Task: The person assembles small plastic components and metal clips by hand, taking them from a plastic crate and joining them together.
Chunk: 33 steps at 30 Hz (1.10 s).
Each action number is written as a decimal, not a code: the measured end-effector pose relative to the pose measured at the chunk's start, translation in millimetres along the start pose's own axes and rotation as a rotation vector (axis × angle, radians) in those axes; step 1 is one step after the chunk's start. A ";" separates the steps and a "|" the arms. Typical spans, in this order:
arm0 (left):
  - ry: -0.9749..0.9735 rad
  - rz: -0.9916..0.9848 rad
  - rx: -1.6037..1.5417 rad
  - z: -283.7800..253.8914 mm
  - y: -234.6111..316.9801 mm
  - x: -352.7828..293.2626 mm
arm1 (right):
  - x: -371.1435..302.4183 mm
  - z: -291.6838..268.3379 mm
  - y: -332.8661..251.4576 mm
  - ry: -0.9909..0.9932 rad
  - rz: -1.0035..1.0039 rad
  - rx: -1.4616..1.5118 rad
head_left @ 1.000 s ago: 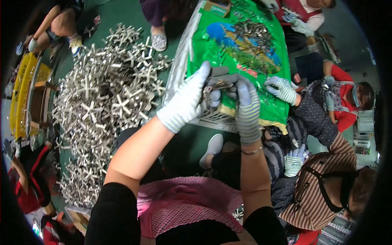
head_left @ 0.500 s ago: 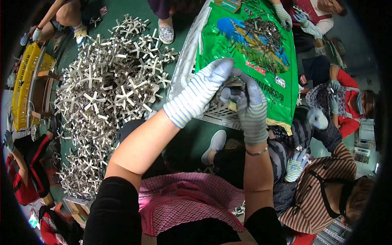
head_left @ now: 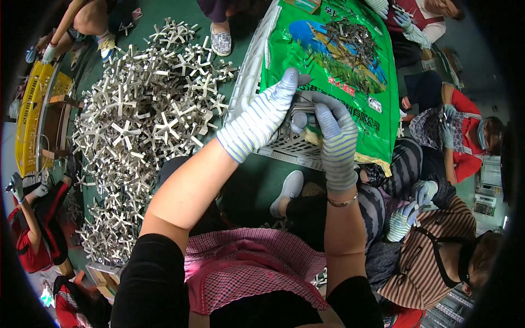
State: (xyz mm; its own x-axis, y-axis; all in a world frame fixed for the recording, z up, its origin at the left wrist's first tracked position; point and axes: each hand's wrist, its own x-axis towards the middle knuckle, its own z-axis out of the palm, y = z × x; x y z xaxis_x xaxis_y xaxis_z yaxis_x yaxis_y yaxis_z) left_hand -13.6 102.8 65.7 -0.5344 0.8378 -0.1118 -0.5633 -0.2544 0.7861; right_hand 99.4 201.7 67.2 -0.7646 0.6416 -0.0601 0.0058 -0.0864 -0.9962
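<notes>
My left hand (head_left: 261, 119), in a white glove with blue stripes, is closed with the thumb on top. What its fingers hold is hidden. Just to its right, my right hand (head_left: 338, 136) wears a greyish striped glove. Its fingers curl round some thin grey metal pieces (head_left: 304, 105), whose exact kind I cannot make out. Both hands are raised close together over the near edge of a green printed sack (head_left: 383, 128). Farther back on that sack lies a heap of small dark metal strips (head_left: 355, 44).
The sack lies over a white plastic crate (head_left: 292, 151). To the left, a big pile of star-shaped grey metal parts (head_left: 145, 117) covers the green floor. A yellow crate (head_left: 30, 117) stands at far left. Several gloved people sit around, one in a striped top (head_left: 437, 249) close on the right.
Both hands stay over the sack's near edge. My left thumb has shifted slightly left, and the thin metal pieces between the hands show more clearly. A neighbour's gloved hands at right have come together.
</notes>
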 end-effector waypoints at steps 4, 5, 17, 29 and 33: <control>-0.107 -0.122 0.118 -24.3 -10.5 8.6 | -1.3 7.2 4.6 -0.017 -0.065 0.041; -0.105 -0.122 0.118 -27.4 -12.1 10.7 | -3.6 11.7 0.7 -0.038 -0.059 0.097; 0.092 -0.001 -0.084 -1.7 -11.4 3.4 | 0.4 15.5 8.9 -0.056 0.076 0.055; -0.091 -0.347 -0.621 -16.2 -17.8 10.7 | 8.4 8.7 15.0 0.213 0.081 0.086; -0.068 -0.384 -0.524 -10.6 -14.0 10.8 | 9.8 -0.8 16.7 0.123 0.020 0.094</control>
State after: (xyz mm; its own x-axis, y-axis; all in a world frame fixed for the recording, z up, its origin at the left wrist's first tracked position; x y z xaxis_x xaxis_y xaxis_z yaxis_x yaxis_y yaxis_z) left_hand -18.2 110.3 47.0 -0.2031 0.9402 -0.2736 -0.9479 -0.1187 0.2957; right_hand 92.5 207.2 49.9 -0.6802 0.7271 -0.0932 -0.0445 -0.1678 -0.9848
